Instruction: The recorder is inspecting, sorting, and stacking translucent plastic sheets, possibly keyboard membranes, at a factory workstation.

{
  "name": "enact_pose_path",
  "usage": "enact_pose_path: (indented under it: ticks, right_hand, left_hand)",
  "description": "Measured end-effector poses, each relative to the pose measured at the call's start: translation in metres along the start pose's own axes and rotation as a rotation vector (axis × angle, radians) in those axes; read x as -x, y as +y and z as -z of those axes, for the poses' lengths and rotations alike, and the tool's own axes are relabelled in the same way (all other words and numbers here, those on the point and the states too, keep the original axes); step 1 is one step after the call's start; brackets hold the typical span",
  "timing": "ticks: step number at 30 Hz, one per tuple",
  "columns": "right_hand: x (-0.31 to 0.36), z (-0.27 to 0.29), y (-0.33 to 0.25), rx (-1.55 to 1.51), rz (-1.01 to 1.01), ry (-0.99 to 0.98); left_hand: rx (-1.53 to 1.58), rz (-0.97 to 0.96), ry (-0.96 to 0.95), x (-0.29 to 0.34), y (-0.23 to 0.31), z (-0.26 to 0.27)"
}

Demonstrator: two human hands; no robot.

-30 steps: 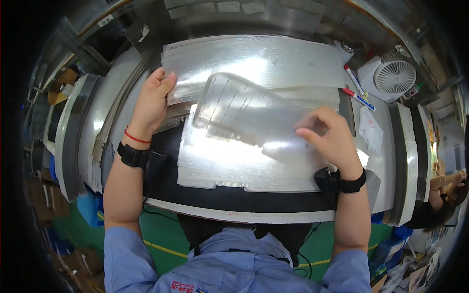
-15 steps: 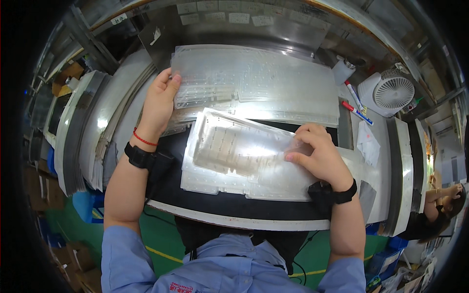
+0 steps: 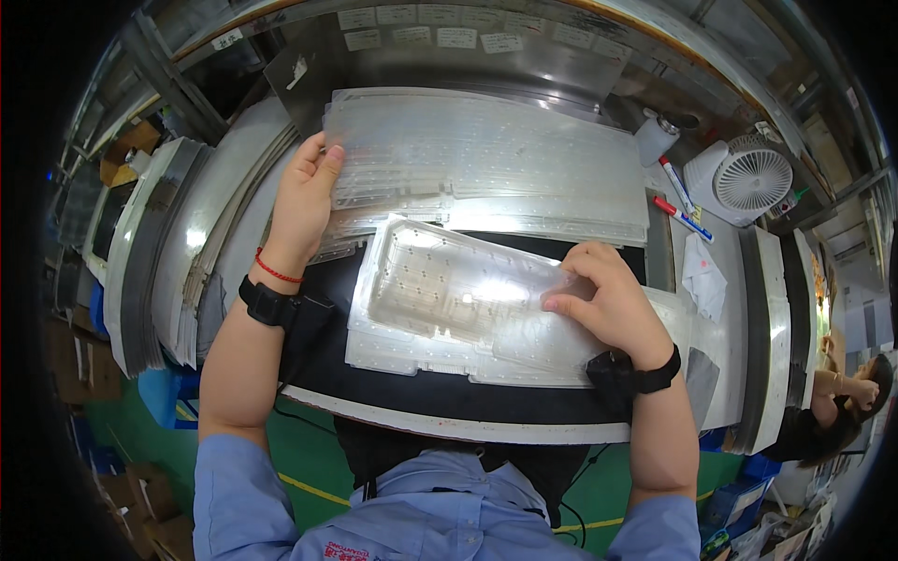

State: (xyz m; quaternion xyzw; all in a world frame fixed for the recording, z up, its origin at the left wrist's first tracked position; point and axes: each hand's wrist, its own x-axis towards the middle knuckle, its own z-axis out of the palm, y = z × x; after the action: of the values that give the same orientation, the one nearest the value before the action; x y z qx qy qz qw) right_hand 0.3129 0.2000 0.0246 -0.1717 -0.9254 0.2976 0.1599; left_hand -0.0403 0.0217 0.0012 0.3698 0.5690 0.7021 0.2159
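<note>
A stack of thin, clear plastic sheets [image 3: 552,168] with small holes and cut-outs lies at the far side of the table. At its left edge my left hand [image 3: 311,187] is closed, with thumb and fingers pinching the edge of a sheet. Nearer me, a smaller clear plastic sheet [image 3: 449,280] with rounded corners and rows of small holes lies slanted over other clear sheets [image 3: 393,355]. My right hand [image 3: 608,304] pinches its right end between thumb and fingers. Glare hides part of the sheet's surface.
A black mat [image 3: 318,365] covers the table's front. Upright stacks of plates [image 3: 206,224] stand left, more plates [image 3: 767,327] right. At the right back are a white fan [image 3: 753,178], a bottle [image 3: 658,136], markers [image 3: 681,215] and a white cloth [image 3: 703,276]. Another person [image 3: 847,402] sits far right.
The smaller sheet has shifted slightly toward me, with my right hand still on it. My left hand stays at the far stack's edge, where the top sheet's lower left part looks different.
</note>
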Motion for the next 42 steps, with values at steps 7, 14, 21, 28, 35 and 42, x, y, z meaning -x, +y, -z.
enact_pose_path:
  ticks: [7,14,21,28,35,42]
  right_hand:
    - [-0.001,0.0,0.0,0.011,0.004,0.016]
    - [0.0,-0.001,0.002,0.007,0.02,0.038]
    - [-0.001,0.0,0.0,-0.005,0.054,0.075]
    - [-0.001,0.008,-0.01,-0.109,0.021,0.114]
    - [-0.002,0.01,0.002,-0.012,-0.078,0.109]
    - [-0.001,0.004,0.008,-0.05,-0.091,0.18]
  left_hand:
    - [0.0,-0.001,0.016,-0.001,0.0,-0.001]
    - [0.001,0.049,0.021,-0.001,0.003,-0.001]
    - [-0.21,-0.089,0.174,-0.001,0.001,-0.005]
    - [0.151,0.225,-0.305,0.005,0.018,-0.007]
    - [0.135,0.498,-0.61,0.025,0.035,-0.022]
    - [0.092,0.503,-0.573,0.022,0.027,-0.026]
